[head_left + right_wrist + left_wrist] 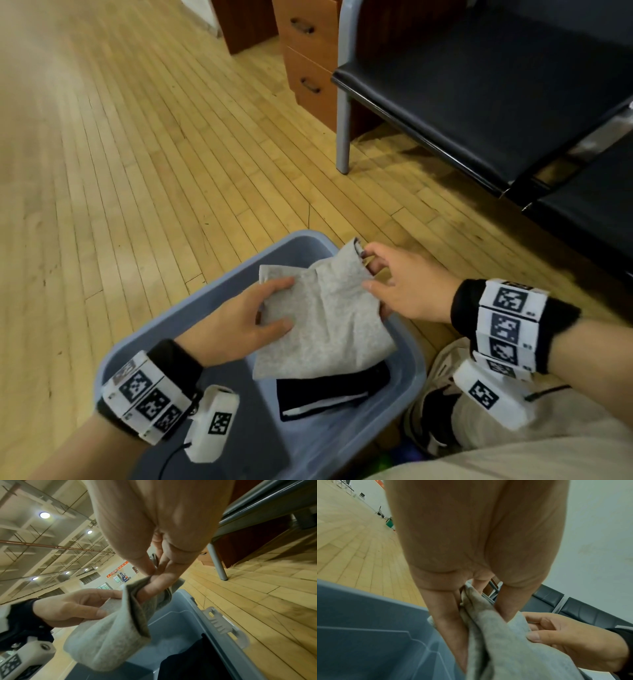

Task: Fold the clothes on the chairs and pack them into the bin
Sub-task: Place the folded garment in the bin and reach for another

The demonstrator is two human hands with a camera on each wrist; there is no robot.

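Note:
A folded grey garment (325, 322) hangs over the blue-grey bin (409, 370), held by both hands. My left hand (246, 318) grips its left edge, thumb on top and fingers underneath. My right hand (400, 287) pinches its right edge between thumb and fingers. In the left wrist view the grey garment (501, 642) runs between the left hand's (471, 608) thumb and fingers, with the right hand (570, 642) beside it. The right wrist view shows the right hand (154, 577) curled into the grey garment (106, 635). A folded black garment (332, 394) with white trim lies in the bin.
Black padded chairs (496, 89) on a grey metal frame stand at the upper right, their seats bare. A wooden drawer cabinet (308, 58) sits behind them. My bent leg in beige trousers and a shoe (442, 394) are right of the bin. Wooden floor (137, 171) stretches to the left.

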